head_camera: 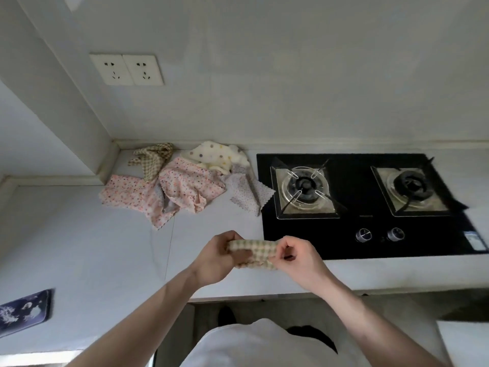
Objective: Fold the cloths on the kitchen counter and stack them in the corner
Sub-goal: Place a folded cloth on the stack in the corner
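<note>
My left hand (pixel 219 256) and my right hand (pixel 297 256) both grip a small beige checked cloth (pixel 258 251), held bunched above the front of the white counter (pixel 105 247). Toward the back corner lies a loose heap: another beige checked cloth (pixel 152 158), two pink floral cloths (pixel 127 194) (pixel 189 186), a cream polka-dot cloth (pixel 214 154) and a pale dotted cloth (pixel 248 193) beside the hob. All of these lie crumpled and overlapping.
A black two-burner gas hob (pixel 370 205) with two knobs fills the right of the counter. Two wall sockets (pixel 127 70) sit above the corner. A dark blue patterned tray (pixel 25 311) lies at the left front. A wall column juts out at the left.
</note>
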{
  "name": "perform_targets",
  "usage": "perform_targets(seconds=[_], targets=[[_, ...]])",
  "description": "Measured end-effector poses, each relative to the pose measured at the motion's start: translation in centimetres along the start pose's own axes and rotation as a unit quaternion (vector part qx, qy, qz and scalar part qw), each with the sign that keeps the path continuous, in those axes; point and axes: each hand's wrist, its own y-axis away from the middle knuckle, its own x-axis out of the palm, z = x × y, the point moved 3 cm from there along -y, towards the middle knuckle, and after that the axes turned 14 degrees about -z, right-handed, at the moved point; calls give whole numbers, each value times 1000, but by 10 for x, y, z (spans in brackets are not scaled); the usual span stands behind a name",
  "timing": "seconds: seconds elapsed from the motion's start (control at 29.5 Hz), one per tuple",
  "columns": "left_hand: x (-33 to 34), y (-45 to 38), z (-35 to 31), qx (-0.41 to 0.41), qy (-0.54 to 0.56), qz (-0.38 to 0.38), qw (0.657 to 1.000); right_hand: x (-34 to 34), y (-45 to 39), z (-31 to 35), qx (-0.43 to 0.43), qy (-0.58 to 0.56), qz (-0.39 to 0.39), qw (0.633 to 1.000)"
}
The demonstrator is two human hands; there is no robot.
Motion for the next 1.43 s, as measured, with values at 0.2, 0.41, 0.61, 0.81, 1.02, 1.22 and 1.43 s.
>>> perform_targets(seconds=[0.2, 0.41, 0.61, 0.81, 1.02, 1.22, 1.43], targets=[[68, 13, -47, 29, 35, 46, 998, -73, 27, -17, 99, -137, -38, 985], [152, 23, -83, 60, 10, 72, 996, -157, 58, -54, 78, -68, -88, 991], [255, 41, -111, 118, -41, 89, 988, -250, 98, -105, 82, -41, -157, 983], [362, 59, -145, 136, -45, 101, 984, -329, 125, -160, 134, -58, -172, 974], [442, 58, -184, 171, -89, 125, 973, -396, 146, -188, 159, -78, -248, 952], [539, 26, -220, 193, -169, 159, 953, -478, 150, -240, 193, -177, -346, 901], [645, -13, -255, 202, -179, 181, 946, -561, 120, -284, 206, -160, -380, 888]])
